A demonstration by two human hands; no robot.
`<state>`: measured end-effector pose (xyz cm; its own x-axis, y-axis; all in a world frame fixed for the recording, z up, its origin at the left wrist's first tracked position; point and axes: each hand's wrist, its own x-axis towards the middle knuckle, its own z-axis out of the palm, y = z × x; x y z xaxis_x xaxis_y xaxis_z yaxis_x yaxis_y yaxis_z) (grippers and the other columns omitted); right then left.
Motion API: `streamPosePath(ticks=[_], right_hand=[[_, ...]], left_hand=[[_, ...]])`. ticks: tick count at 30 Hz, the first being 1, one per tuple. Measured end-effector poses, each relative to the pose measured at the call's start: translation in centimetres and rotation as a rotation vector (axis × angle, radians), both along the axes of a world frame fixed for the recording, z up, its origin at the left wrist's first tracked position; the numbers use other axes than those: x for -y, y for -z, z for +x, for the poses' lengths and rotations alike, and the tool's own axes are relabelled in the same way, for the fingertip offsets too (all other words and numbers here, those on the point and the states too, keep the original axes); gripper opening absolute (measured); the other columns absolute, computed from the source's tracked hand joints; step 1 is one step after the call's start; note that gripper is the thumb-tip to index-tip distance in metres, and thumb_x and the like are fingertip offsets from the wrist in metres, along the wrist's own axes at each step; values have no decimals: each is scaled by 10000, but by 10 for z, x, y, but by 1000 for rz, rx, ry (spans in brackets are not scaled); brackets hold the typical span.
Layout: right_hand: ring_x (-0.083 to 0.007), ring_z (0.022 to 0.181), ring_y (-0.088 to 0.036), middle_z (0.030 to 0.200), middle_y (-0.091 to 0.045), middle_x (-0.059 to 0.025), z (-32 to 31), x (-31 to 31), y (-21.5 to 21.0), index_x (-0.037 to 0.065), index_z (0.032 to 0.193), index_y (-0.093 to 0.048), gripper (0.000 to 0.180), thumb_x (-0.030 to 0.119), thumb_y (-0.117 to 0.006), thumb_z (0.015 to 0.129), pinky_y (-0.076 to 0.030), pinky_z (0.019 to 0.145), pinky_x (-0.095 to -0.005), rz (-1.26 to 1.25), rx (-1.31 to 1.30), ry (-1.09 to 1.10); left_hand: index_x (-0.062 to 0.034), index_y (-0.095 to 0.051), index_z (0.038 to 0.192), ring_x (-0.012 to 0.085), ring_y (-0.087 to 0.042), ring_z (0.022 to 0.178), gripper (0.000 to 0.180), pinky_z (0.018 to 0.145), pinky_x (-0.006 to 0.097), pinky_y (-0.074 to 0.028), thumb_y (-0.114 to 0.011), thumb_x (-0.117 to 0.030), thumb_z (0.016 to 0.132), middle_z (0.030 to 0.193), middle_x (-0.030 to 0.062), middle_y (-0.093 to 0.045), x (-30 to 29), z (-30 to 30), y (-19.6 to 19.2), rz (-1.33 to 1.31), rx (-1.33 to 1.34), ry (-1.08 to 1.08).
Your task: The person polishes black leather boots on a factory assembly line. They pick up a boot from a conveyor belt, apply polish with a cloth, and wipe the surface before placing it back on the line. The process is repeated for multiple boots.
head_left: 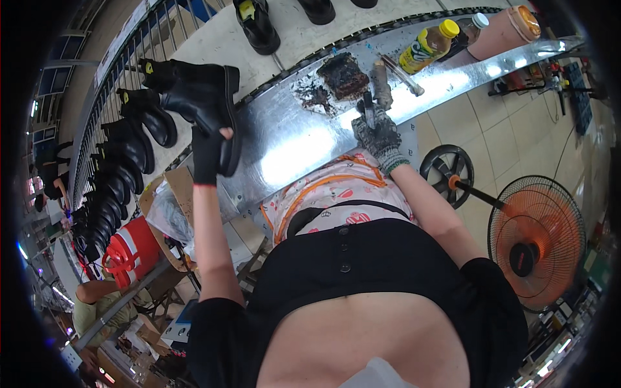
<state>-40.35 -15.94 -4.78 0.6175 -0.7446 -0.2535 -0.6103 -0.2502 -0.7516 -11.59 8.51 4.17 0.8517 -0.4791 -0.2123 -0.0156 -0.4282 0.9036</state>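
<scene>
My left hand (pixel 207 147), in a black glove with a bare fingertip showing, grips a black leather boot (pixel 197 94) by its toe end. The boot lies on its side over the left end of the metal shelf, its sole facing right. My right hand (pixel 380 137), in a stained grey knit glove, is closed round a narrow dark tool (pixel 369 107) whose kind I cannot make out. Just beyond it lies a stick-like thing with a wrapped grey-brown handle (pixel 381 85). A dark, crusted block (pixel 343 75) sits left of that, with black smears around it.
Black boots (pixel 119 152) line the conveyor (pixel 200 42) at left, with more at the top. A yellow-capped bottle (pixel 430 45), a pink container (pixel 504 33) and a slim brush-like tool (pixel 402 75) rest on the metal shelf (pixel 278 152). An orange fan (pixel 537 242) stands at right.
</scene>
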Motion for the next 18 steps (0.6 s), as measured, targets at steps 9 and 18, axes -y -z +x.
streamPosePath(ticks=[9,18], right_hand=[[-377,937,-587,976,-619,-212,-11,2,42,79,1113,-554,447,370,-606,778,-460,809,-458,135,156,-2],[-377,1036,-550,1089,-586,-209,-20,-9,-7,90,1202,-502,505,385,-588,801,-435,880,-447,184,-6,-89]], left_hand=[[-25,-273,1387,331,-470,1157,979,984,399,-377,-777,-179,562,1248,213,-464,-17,-137,42,431,427,-122],[-56,-401,1336,158,-542,980,491,869,276,-421,-502,-279,909,1177,75,-541,-17,-113,25,-382,-211,-202]])
